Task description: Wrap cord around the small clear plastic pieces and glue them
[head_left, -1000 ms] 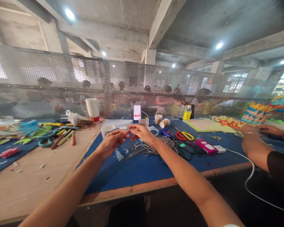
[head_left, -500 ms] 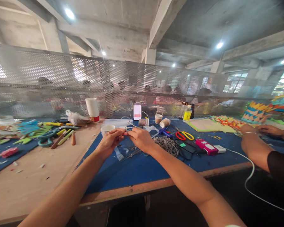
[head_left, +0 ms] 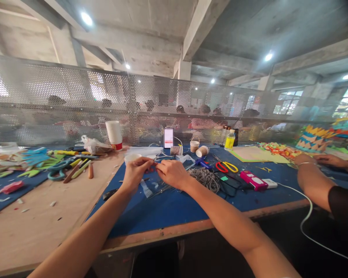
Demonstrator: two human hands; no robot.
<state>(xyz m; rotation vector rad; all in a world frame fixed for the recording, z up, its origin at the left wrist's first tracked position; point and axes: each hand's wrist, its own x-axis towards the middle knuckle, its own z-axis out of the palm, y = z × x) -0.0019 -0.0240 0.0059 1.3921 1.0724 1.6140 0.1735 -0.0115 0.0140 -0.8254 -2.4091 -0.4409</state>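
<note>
Head view: yellow-labelled bottle (head_left: 229,142) (lettering illegible) beyond the right fingers (head_left: 161,167)

Over the blue mat (head_left: 174,216) on the desk (head_left: 31,239), the left hand (head_left: 135,173) and right hand (head_left: 173,172) nearly meet at the fingertips; anything between them is too small to tell. A cup (head_left: 132,156) stands just beyond the left hand, cord (head_left: 206,180) lies tangled beside the right, and a lit phone (head_left: 168,138) stands behind.

Left hand (head_left: 135,172) and right hand (head_left: 174,173) are bare; left forearm (head_left: 97,224) at seven o'clock, right forearm (head_left: 229,218) at five, seemingly bare too.
</note>
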